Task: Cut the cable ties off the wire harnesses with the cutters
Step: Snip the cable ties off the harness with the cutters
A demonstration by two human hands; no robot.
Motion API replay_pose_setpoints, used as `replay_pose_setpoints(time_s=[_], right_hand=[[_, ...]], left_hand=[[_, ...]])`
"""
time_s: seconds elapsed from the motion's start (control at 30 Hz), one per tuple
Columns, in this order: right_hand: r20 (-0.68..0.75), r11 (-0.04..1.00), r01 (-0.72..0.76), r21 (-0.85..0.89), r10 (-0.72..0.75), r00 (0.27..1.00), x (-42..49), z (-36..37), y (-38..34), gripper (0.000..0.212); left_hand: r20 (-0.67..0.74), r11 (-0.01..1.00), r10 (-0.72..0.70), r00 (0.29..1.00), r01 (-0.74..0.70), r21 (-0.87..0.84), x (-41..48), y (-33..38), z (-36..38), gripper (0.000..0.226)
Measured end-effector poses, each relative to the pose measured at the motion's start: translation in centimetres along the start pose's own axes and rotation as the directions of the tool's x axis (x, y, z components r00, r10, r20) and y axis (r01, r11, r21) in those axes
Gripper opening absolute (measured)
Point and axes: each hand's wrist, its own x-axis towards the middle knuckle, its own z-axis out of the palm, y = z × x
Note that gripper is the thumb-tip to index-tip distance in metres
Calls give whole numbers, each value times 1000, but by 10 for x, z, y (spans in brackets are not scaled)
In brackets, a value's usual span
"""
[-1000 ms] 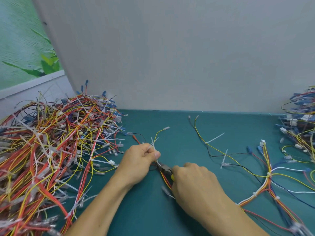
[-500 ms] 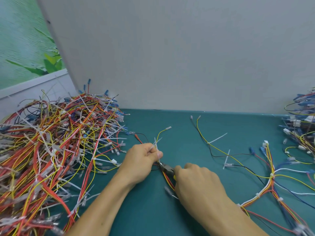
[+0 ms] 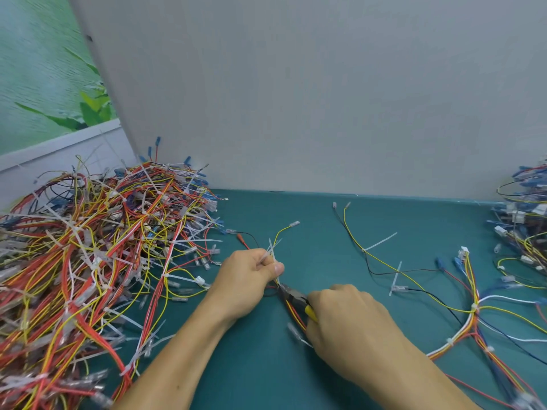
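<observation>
My left hand [image 3: 247,278] pinches white cable ties [image 3: 271,250] and a thin wire harness [image 3: 288,306] of red and yellow wires between thumb and fingers. Its yellow branch [image 3: 284,230] curves up past the fist. My right hand [image 3: 346,324] grips the cutters [image 3: 293,294], dark-jawed with a yellow handle mostly hidden in the palm. The jaw tips sit on the harness just below my left thumb. Whether the jaws are closed cannot be seen.
A big pile of tied harnesses [image 3: 88,261] fills the left of the green table [image 3: 251,365]. More harnesses [image 3: 473,315] spread at the right, a further heap [image 3: 524,220] at the far right edge. A grey wall [image 3: 296,99] stands behind.
Both hands have stayed in nearly the same place on the harness; the cutters remain at the wires under my left thumb. The view has shifted slightly.
</observation>
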Motion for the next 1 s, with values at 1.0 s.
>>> replay_pose_setpoints(time_s=[1.0], right_hand=[[-88, 991, 59, -117, -69, 994, 8, 13, 7, 25]], left_hand=[[25, 1000, -3, 1000, 4, -8, -1, 3, 0, 34]])
